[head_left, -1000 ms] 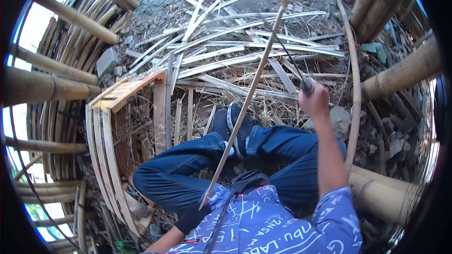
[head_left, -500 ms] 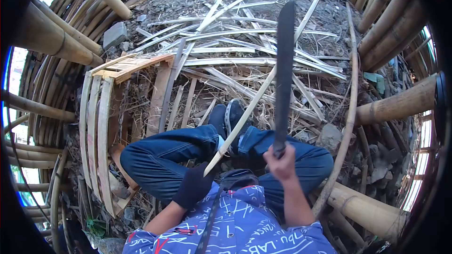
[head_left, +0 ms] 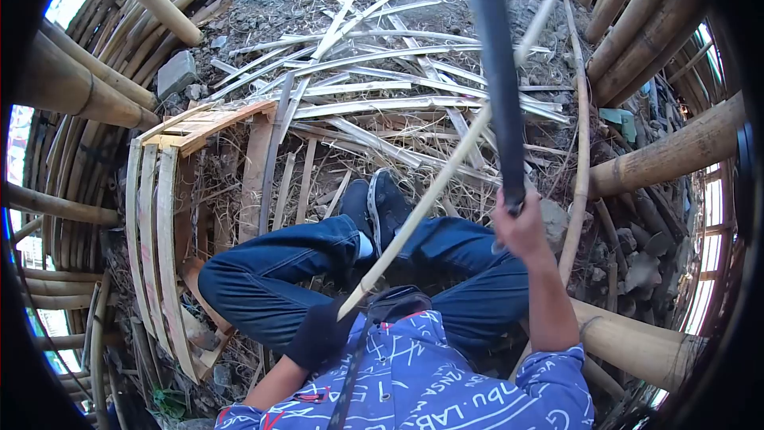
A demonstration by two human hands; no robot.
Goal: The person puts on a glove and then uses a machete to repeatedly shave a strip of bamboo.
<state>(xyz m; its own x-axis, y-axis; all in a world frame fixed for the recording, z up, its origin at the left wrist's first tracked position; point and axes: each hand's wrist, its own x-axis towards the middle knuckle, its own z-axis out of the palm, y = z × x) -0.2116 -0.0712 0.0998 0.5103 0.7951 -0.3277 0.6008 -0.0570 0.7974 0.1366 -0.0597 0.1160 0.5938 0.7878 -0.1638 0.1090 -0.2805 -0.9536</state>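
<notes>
My left hand (head_left: 320,338), in a black glove, rests by my lap and grips the near end of a long, narrow bamboo strip (head_left: 430,189). The strip slants up and away to the right, past my shoes. In my bare right hand (head_left: 523,224), fingers wrap round the handle of a machete (head_left: 503,84). Its dark blade points forward and crosses in front of the strip, hiding part of it; the tip runs out of the top of the view. Both hands are above my folded legs.
Split bamboo strips (head_left: 374,89) lie crisscrossed on the ground ahead. A slatted wooden crate (head_left: 168,251) stands at my left, near a grey block (head_left: 176,73). Thick bamboo poles (head_left: 637,344) flank both sides. A rock (head_left: 555,223) sits beyond my right hand.
My right hand has moved forward and to the right with the machete, whose tip has left the view. My left hand still grips the strip, and the view has shifted slightly.
</notes>
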